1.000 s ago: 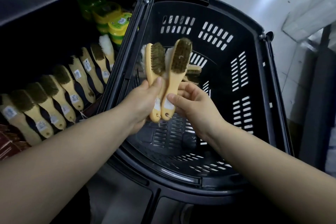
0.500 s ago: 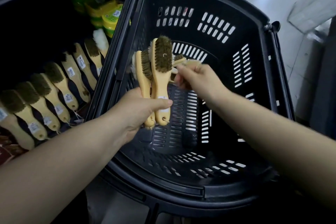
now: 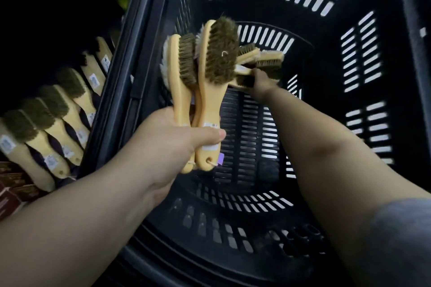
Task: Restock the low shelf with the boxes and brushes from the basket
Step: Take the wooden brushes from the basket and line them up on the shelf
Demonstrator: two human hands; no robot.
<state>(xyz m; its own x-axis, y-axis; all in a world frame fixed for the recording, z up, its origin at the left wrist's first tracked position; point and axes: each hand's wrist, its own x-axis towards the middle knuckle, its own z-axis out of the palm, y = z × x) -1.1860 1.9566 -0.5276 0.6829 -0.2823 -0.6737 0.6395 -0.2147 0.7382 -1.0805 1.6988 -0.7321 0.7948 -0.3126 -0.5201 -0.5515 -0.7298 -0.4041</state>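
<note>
Far left of the grip, a row of shelved brushes [image 3: 58, 123] already stands in place, with red boxes [image 3: 11, 193] below them, so the restock looks well along. The left hand [image 3: 177, 144] clenches a bundle of brushes [image 3: 210, 65] by their handles, above the basket [image 3: 349, 53]. Just right of that bundle, the right hand [image 3: 262, 81] is at the loose brushes [image 3: 263, 59] deep in the basket. Whether it has closed on one cannot be told in the dark. The white stickers [image 3: 51, 161] on the handles are too blurred to read.
</note>
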